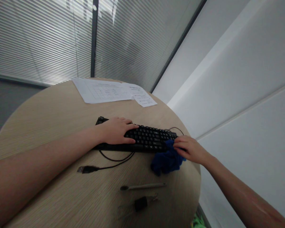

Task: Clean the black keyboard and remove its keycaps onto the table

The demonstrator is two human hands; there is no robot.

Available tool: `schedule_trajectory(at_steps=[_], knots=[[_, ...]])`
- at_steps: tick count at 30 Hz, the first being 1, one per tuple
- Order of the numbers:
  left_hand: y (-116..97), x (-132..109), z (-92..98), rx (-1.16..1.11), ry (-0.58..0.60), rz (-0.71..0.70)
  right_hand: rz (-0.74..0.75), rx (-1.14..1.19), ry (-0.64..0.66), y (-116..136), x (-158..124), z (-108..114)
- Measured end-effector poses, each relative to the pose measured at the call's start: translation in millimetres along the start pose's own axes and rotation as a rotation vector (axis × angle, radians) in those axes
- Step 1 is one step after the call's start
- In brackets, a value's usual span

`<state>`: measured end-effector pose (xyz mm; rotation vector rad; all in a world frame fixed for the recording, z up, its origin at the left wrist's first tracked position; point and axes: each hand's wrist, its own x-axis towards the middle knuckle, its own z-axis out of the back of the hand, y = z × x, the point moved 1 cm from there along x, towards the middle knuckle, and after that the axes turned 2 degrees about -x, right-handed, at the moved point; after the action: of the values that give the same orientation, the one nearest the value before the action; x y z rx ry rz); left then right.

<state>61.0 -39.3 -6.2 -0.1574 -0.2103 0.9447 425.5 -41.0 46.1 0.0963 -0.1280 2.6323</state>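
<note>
The black rectangular keyboard (pixel 152 136) looks like matt plastic. The crumpled blue cloth (pixel 167 161) has a soft, dull, creased surface. The round pale tabletop (pixel 90 199) shows fine wood grain under a smooth, low-sheen finish. The white printed sheets (pixel 104 91) are matt paper; the black USB plug (pixel 87 169) pairs dark plastic with a metal tip.

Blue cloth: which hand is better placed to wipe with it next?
Probably right: the right hand holds the blue cloth at the right end of the keyboard; the left hand rests on the keyboard's left part.
</note>
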Motion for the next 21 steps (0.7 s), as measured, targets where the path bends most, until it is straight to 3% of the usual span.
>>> schedule_trajectory(at_steps=[5,8,10,15,18,21], knots=[[2,0,0.4,-0.005,-0.001,-0.006,-0.422,-0.158,-0.248,-54,-18,15],[3,0,-0.9,-0.007,-0.004,-0.011,-0.528,-0.145,-0.415,-69,-13,14],[4,0,-1.6,-0.008,-0.007,-0.014,-0.504,-0.113,-0.429,-67,-3,4],[4,0,-1.3,-0.014,-0.010,-0.019,-0.232,0.005,-0.185,-32,15,-35],[3,-1,-0.2,-0.021,-0.002,-0.007,-0.222,0.011,-0.187,-15,7,-48],[2,0,0.5,-0.030,0.006,-0.003,-0.230,0.049,-0.227,-4,-2,-46]])
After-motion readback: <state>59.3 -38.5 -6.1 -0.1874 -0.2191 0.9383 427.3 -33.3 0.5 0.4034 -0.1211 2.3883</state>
